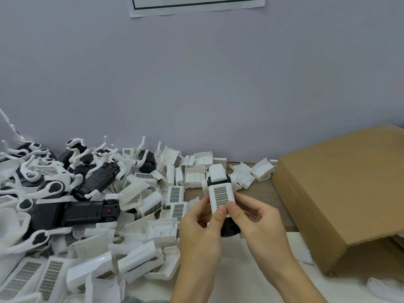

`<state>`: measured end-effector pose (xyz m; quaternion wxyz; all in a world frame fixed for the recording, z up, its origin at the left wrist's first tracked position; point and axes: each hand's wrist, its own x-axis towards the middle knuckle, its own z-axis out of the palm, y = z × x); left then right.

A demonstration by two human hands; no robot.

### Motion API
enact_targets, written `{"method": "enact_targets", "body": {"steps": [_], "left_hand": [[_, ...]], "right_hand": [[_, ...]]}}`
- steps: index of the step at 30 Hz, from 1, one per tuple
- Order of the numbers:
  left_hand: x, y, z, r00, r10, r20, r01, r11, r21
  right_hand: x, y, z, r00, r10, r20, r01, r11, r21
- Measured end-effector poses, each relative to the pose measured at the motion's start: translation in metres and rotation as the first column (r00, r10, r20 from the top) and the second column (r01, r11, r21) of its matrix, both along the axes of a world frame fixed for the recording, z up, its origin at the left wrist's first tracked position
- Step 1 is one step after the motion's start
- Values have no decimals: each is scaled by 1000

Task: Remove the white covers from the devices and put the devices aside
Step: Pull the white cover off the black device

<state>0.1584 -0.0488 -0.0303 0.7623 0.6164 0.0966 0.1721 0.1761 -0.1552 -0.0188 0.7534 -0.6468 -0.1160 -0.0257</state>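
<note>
One device [219, 189], black body with a white cover [221, 196] still on it, held above the counter [262, 193] by both hands: left hand [201, 228] and right hand [258, 221], each grip closed on it, thumbs pinching the cover's near end. Loose covers [153, 232] and bared black devices [87, 212] heaped at left; cardboard box [341, 193] at right.

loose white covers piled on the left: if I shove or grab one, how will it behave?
The covers look like thin hollow shells, so probably light and fairly stiff. Smooth plastic, stacked loosely at angles: a shove would likely make them slide and tumble, not roll.
</note>
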Motion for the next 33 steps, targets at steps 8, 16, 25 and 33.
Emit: {"method": "enact_targets", "body": {"steps": [8, 16, 25, 33], "left_hand": [[-1, 1, 2, 999, 33, 20, -32, 998, -59], [-4, 0, 10, 1000, -19, -14, 12, 935, -354], [-7, -3, 12, 993, 67, 98, -57, 993, -102], [-10, 3, 14, 965, 206, 163, -195, 978, -77]], "right_hand": [[0, 2, 1, 1000, -15, 13, 15, 1000, -6], [-2, 3, 0, 983, -175, 63, 183, 973, -141], [2, -6, -1, 949, -304, 77, 314, 919, -239], [5, -19, 13, 932, -33, -360, 88, 987, 136]]}}
